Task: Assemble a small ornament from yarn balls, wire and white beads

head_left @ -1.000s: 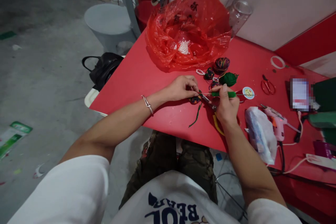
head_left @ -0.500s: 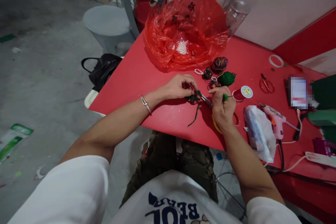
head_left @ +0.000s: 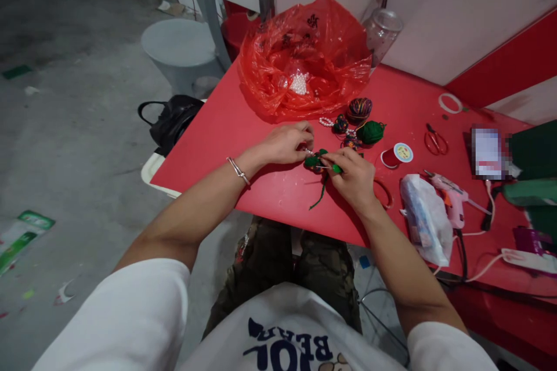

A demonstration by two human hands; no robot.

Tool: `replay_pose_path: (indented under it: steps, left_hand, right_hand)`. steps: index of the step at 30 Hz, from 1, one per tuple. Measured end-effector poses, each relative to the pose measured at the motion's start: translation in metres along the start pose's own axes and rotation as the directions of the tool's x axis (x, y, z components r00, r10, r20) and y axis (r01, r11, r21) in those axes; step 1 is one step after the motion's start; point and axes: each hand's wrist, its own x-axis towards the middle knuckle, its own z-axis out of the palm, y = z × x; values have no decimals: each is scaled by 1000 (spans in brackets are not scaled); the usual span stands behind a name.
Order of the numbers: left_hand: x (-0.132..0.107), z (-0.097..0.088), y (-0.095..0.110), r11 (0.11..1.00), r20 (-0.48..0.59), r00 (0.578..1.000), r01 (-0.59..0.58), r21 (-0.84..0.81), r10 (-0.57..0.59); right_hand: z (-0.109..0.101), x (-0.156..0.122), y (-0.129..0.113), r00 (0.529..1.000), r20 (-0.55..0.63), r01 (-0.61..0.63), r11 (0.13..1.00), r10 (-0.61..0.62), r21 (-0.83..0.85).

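Note:
My left hand (head_left: 289, 144) is closed, pinching the edge of a small crocheted piece (head_left: 311, 162) of green and multicoloured yarn, with pale beads by the fingertips. A loose green yarn tail (head_left: 319, 197) trails from it towards the table's front edge. My right hand (head_left: 352, 174) is closed on a crochet hook (head_left: 336, 168) with a green grip; its thin metal shaft points left and reaches the crocheted piece. Beside the right wrist lie scissors (head_left: 384, 193), of which only an orange handle loop shows. The hook's tip is too small to make out.
Behind the hands are a green yarn ball (head_left: 371, 132), a multicoloured yarn ball (head_left: 359, 110) and beaded pieces (head_left: 340, 124). A red plastic bag (head_left: 304, 58) with pearl beads stands further back. Rightward are a red thread spool (head_left: 397, 155), small scissors (head_left: 436, 140), a white bag (head_left: 426, 217) and a glue gun (head_left: 452, 197).
My right hand has let go of the scissors and moved left to the crocheted piece. The crochet hook has turned from pointing right to pointing left. My left hand keeps its pinch.

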Motion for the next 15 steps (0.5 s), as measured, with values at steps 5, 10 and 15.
replay_pose_path:
  steps: [5, 10, 15]
  left_hand:
    - [1, 0, 0, 969, -2, 997, 76, -235, -79]
    - [2, 4, 4, 714, 88, 979, 196, -672, -185]
    - [4, 4, 5, 665, -45, 977, 107, -739, -207]
  right_hand:
    - [-1, 0, 0, 1000, -21, -4, 1000, 4, 12]
    - [-2, 0, -1, 999, -42, 13, 999, -11, 32]
    - [-3, -1, 0, 999, -27, 28, 997, -27, 65]
